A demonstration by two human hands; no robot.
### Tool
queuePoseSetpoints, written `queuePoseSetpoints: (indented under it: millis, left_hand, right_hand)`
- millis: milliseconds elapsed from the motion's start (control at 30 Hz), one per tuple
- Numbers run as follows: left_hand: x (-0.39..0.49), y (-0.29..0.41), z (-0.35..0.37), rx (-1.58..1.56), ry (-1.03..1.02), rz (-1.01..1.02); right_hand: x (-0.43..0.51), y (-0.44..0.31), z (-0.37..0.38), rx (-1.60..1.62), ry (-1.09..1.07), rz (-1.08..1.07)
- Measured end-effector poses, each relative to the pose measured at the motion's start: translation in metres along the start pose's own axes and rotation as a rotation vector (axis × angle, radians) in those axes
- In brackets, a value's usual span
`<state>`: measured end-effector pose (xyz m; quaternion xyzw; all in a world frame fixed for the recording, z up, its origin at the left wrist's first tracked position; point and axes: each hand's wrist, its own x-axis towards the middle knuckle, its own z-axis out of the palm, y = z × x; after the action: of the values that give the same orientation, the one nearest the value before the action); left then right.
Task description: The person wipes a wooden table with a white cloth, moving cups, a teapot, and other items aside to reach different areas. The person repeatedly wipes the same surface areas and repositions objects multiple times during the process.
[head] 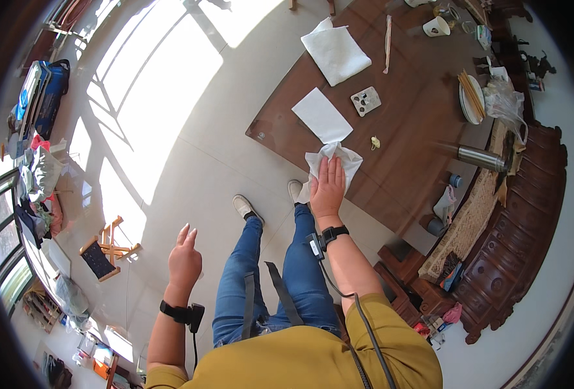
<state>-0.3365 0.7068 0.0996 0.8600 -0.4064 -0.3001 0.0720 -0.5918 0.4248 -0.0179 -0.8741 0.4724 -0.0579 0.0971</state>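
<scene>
My right hand (330, 187) lies palm down on a crumpled white tissue (352, 163) at the near edge of the brown table (413, 146); part of the tissue hangs over that edge. Its fingers are extended and pressed together. Touching or almost touching the tissue's far side is a flat, folded white sheet (322, 115). Beyond it lies a larger folded white cloth or paper towel (336, 52). A small pale paint palette (366, 101) and a small crumpled yellowish piece (375, 143) are to the right. My left hand (185, 260) hangs over the floor, some fingers extended, holding nothing visible.
A wrapped stick (387, 44), a paper cup (436, 27), a plate with wooden sticks (471, 99) and a steel thermos (481, 158) are on the table. A carved wooden bench (515, 238) stands at the right, a folding stool (108, 249) on the floor at left.
</scene>
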Motion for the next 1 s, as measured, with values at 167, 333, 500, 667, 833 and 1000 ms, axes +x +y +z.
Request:
queuePoseSetpoints:
  millis: [167, 333, 500, 667, 833, 1000]
  left_hand:
    - [-0.028, -0.044, -0.021, -0.024, -0.037, -0.109]
    - [0.008, -0.051, -0.057, -0.041, -0.017, -0.072]
    - [0.072, -0.054, -0.102, 0.006, -0.108, -0.048]
    - [0.149, -0.071, -0.161, 0.011, -0.19, 0.027]
    - [0.23, -0.091, -0.199, -0.005, -0.117, 0.013]
    - [0.298, -0.112, -0.239, -0.03, -0.152, 0.055]
  right_hand:
    - [-0.038, 0.022, -0.008, -0.054, -0.018, 0.164]
    - [-0.077, 0.063, -0.027, -0.077, -0.012, 0.51]
    - [-0.081, 0.102, -0.064, 0.091, -0.14, 1.117]
    - [-0.003, 0.098, -0.116, 2.119, 0.449, 1.198]
    - [0.14, 0.064, -0.111, 2.148, 0.414, 0.617]
    - [0.27, 0.032, -0.078, 2.033, 0.345, 0.293]
